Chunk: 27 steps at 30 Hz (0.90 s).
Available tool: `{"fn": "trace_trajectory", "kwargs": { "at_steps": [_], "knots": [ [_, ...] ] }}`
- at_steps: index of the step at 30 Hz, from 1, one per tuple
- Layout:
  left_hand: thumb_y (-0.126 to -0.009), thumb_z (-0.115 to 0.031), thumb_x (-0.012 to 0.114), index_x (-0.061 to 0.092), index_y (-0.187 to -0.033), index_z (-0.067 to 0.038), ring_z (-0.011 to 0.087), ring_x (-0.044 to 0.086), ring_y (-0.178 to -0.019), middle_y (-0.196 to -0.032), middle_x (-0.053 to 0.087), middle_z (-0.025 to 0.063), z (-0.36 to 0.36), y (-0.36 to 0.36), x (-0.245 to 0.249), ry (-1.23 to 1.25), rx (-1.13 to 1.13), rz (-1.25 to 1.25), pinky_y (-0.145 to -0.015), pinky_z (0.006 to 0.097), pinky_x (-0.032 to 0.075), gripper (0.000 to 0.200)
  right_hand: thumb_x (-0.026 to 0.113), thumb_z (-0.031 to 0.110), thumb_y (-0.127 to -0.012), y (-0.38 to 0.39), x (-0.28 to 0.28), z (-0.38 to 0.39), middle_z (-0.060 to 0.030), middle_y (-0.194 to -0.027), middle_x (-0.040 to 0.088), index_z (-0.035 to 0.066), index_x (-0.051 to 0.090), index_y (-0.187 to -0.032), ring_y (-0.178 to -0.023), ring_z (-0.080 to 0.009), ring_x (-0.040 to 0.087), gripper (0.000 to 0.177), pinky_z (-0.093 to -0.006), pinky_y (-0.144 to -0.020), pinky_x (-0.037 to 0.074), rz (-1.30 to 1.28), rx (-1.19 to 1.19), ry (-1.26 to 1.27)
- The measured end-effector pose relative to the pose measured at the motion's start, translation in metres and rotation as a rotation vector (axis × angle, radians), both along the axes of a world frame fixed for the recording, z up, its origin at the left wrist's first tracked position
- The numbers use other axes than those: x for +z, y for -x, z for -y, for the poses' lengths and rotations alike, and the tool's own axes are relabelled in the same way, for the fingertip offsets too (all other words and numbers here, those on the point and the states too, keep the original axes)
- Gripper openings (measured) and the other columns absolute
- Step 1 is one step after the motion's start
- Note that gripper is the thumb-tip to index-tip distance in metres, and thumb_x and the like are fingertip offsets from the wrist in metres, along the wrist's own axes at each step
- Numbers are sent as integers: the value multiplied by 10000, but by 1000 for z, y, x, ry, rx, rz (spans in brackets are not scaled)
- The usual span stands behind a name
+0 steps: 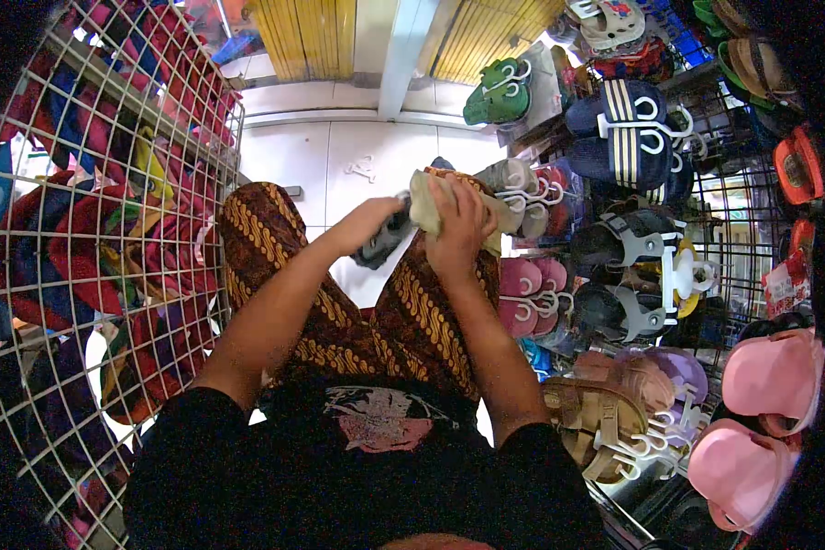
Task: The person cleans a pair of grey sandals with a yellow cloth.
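Note:
Out in front of my knees, my left hand [373, 225] grips a dark grey-and-black sandal [382, 246], its fingers mostly hidden behind it. Close beside it, my right hand [459, 223] is wrapped round a pale yellowish cloth [424, 203], which hangs over its fingers on both sides. The cloth's edge overlaps the top of the dark sandal in this view. Just right of my right hand hang grey sandals [529, 220] on white hooks. Below both hands are my knees in brown patterned trousers [431, 284].
A white wire grid [110, 211] full of colourful footwear rises on my left. On the right, racks carry navy striped slides [619, 137], black sandals [605, 243] and pink clogs [770, 380]. A white plastic hanger [359, 169] lies on the tiled floor [284, 151] ahead.

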<state>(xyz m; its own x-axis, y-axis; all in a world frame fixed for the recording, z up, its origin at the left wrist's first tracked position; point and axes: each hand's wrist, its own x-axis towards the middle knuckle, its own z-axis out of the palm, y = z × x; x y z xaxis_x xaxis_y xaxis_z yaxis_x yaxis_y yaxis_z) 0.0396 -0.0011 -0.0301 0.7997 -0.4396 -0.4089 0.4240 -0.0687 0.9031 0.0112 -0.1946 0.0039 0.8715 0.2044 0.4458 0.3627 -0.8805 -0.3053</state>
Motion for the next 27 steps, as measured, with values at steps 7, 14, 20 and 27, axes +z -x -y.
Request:
{"fn": "trace_trajectory", "kwargs": {
  "at_steps": [7,14,20,27],
  "knots": [
    [-987,-398,438,665,-997,-29,147,611,-705,-893,689,50,12,0,3,314,297,-361,-697,304,496,434,694,126,-710,-2,2,2,-59,-1424,496,234,548,-1403,-1359,-300,403,717,-527,-1091,179,-7,16,31],
    [-986,-432,447,651,-1026,-42,152,604,-712,-884,677,60,13,-1,-19,297,305,-367,-689,303,498,442,714,140,-708,-2,-2,5,-46,-1426,489,233,559,-1390,-1356,-282,404,706,-535,-1089,177,-29,29,7],
    [-985,-461,414,647,-950,-87,164,577,-655,-797,647,44,6,-7,-17,192,360,-172,-628,303,482,442,703,122,-711,-1,-4,3,-46,-1415,493,239,551,-1385,-1344,-274,413,701,-538,-1092,183,-22,14,9],
    [-978,-458,434,651,-929,-88,155,571,-634,-780,641,30,5,-7,-9,287,436,-193,-589,303,469,432,688,123,-708,1,1,1,-49,-1402,505,235,547,-1381,-1338,-283,419,697,-524,-1101,182,-42,43,12]
  ]
}}
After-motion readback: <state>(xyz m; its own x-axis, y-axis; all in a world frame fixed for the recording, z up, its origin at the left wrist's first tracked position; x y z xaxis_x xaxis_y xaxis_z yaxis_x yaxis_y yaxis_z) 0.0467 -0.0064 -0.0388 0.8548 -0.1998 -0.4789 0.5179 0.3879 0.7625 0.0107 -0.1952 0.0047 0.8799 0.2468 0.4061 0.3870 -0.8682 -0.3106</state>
